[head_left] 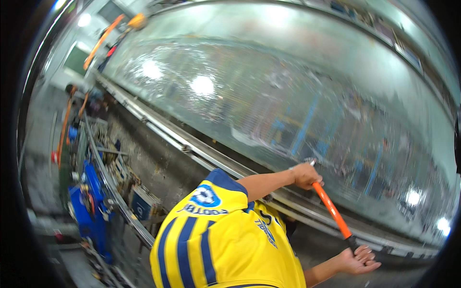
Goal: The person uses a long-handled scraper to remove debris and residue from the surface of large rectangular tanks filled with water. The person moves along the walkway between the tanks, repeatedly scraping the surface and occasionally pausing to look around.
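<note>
My left hand is closed round the upper part of an orange rod-like handle. A small shiny metal piece shows just beyond its fingers; the rest of that end is hidden. At the lower end, my right hand is curled at the black grip of the same handle, palm turned up. The handle slants across the near rail of a large bed. Beneath the left hand lies a wide, glossy, see-through sheet, with ripples, bright reflections and blue strips showing in it.
A metal rail runs along the sheet's near edge. To the left are a tubular railing, blue equipment and a grey concrete floor. Another orange bar stands at the far left end. Shelving lines the far side.
</note>
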Demonstrator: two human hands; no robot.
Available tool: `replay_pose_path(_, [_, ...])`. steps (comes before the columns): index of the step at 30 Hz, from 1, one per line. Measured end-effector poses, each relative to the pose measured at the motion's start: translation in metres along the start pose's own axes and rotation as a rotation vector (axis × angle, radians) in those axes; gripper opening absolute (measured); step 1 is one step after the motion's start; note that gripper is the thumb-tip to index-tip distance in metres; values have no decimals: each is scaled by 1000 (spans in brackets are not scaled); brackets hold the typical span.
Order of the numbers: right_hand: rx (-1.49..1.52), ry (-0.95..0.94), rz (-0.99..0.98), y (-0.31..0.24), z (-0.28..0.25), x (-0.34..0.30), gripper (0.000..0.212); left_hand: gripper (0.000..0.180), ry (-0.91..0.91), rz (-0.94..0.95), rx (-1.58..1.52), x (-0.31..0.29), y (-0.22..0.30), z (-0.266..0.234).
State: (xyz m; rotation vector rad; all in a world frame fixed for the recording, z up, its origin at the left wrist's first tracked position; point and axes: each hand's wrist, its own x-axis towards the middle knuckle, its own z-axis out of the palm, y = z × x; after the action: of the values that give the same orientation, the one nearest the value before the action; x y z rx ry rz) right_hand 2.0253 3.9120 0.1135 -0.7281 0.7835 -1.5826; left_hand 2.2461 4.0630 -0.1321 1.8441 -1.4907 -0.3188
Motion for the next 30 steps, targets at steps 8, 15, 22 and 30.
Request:
replay_pose_path(8, [-32, -687, 297, 88, -35, -93, 21, 22, 139, -192, 487, -67, -33, -175])
replay_pose_path(15, [-226, -354, 159, 43, -13, -7, 30, 68, 419, -321, 496, -82, -24, -160])
replay_pose_path(22, [-258, -148, -505, -114, -91, 42, 23, 55, 421, -993, 868, -232, -132, -203])
replay_pose_path(30, [-887, 229, -615, -143, -237, -50, 15, 68, -33, -1024, 860, -54, -126, -167])
